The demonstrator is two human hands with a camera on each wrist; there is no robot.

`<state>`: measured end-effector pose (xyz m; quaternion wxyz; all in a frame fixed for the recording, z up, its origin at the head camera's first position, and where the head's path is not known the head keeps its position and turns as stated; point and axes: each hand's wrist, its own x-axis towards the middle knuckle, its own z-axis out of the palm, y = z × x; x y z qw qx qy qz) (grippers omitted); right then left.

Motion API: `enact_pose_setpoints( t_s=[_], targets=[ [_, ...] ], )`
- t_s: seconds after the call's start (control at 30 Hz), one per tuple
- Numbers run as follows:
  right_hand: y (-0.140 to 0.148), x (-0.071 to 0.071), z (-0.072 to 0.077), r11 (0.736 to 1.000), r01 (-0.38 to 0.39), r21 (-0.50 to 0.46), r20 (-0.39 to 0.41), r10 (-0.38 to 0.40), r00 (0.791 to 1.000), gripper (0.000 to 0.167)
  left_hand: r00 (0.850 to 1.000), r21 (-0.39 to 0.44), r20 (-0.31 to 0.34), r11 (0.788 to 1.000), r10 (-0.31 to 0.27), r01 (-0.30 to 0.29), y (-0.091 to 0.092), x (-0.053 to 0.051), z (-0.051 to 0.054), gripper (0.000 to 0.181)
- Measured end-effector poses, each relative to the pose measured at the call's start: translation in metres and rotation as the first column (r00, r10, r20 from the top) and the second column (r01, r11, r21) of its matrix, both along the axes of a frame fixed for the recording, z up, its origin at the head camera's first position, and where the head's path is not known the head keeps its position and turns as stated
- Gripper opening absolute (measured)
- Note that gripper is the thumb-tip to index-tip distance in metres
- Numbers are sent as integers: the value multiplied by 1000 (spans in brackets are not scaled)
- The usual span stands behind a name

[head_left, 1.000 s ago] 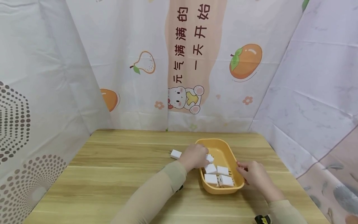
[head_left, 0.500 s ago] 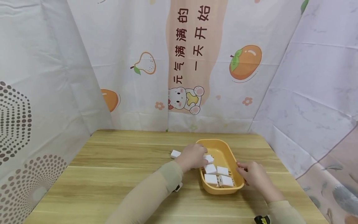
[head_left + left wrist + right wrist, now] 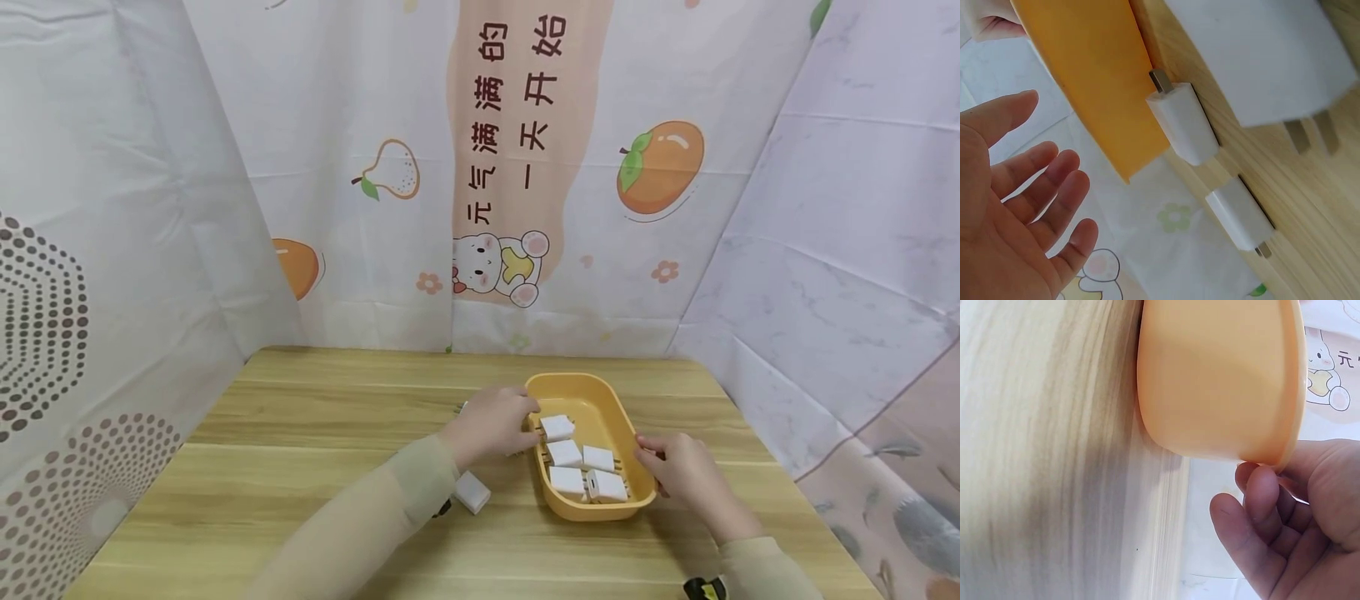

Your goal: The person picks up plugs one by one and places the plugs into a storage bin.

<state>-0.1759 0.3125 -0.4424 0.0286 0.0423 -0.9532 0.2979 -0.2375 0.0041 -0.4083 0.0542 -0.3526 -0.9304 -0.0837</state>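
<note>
Several white charger plugs (image 3: 597, 458) lie inside a yellow plastic box (image 3: 618, 417), mostly toward its near end. My left hand (image 3: 491, 423) is just outside the box's left rim, fingers loosely spread; the left wrist view shows nothing in its palm. My right hand (image 3: 678, 471) pinches the box's right rim between thumb and fingers, as the right wrist view also shows. On the table left of the box lies a loose charger plug (image 3: 472, 492). Beyond it in the left wrist view are another charger plug (image 3: 1184, 122) and a farther plug (image 3: 1241, 212), mostly hidden by my left hand in the head view.
The wood-grain table (image 3: 315, 467) extends to the left of the box. A printed curtain (image 3: 375, 250) hangs along its back edge, with a side curtain (image 3: 810, 275) to the right. A black strap (image 3: 705, 588) shows at the right sleeve.
My left hand has drawn back leftward from over the box, leaving a charger plug inside near the left wall. A loose plug by the left forearm has come into view. The right hand stays put.
</note>
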Motion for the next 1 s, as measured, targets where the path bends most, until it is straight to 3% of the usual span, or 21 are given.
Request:
enact_pose_setpoints(
  t_s=[0.4, 0.67, 0.8, 1.0],
  targets=[
    [-1, 0, 1, 1000, 7, 8, -8, -7, 1000, 34, 999, 46, 30, 998, -34, 33, -30, 7, -1, 42],
    [-2, 0, 1, 1000, 10, 19, -15, -10, 1000, 34, 998, 16, 19, 998, -60, 60, -50, 15, 0, 45],
    [-2, 0, 1, 1000, 11, 12, -9, -11, 1000, 35, 996, 32, 70, 998, -47, 45, -61, 17, -1, 48],
    [-1, 0, 2, 1000, 6, 16, -8, -6, 1000, 34, 997, 54, 77, 998, -22, 18, -77, 22, 2, 47]
  ],
)
